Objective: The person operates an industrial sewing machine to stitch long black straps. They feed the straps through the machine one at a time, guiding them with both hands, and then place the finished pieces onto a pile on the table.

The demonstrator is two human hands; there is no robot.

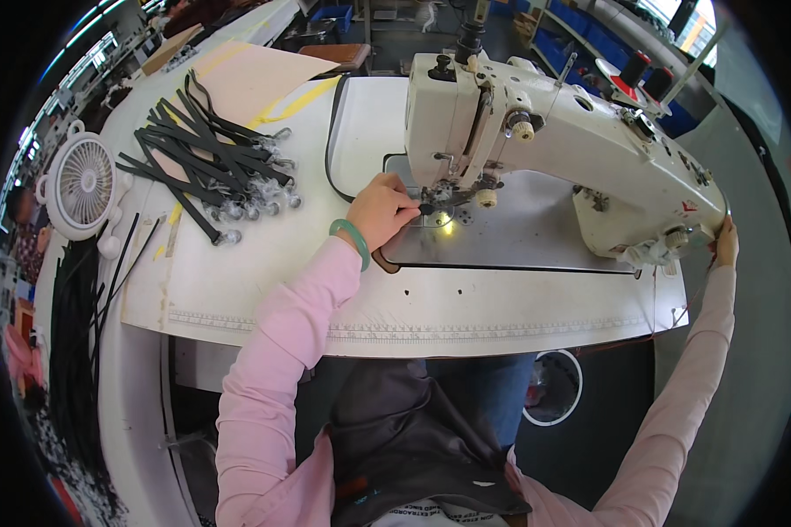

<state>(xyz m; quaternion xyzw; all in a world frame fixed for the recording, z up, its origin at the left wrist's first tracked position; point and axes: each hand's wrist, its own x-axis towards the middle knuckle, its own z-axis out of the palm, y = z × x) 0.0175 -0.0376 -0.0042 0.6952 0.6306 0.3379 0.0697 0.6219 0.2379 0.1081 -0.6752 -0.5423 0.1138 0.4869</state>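
Note:
My left hand (381,213), with a green bangle at the wrist, is closed in a pinch beside the needle area of a cream sewing machine (589,123). Between its fingertips is the end of a narrow black strap (329,145), which loops up and away behind the hand across the white table. A small lamp lights the metal plate (518,220) just right of these fingertips. At the machine's far right end, my right hand (726,244) curls around the edge of the handwheel, which is mostly hidden.
A heap of black straps with clear, shiny ends (215,162) lies left of the machine. Beyond it is a tan sheet (259,79). A white fan (82,180) stands at the left, above long hanging black strips (75,316). A white-rimmed bin (578,391) is below the table.

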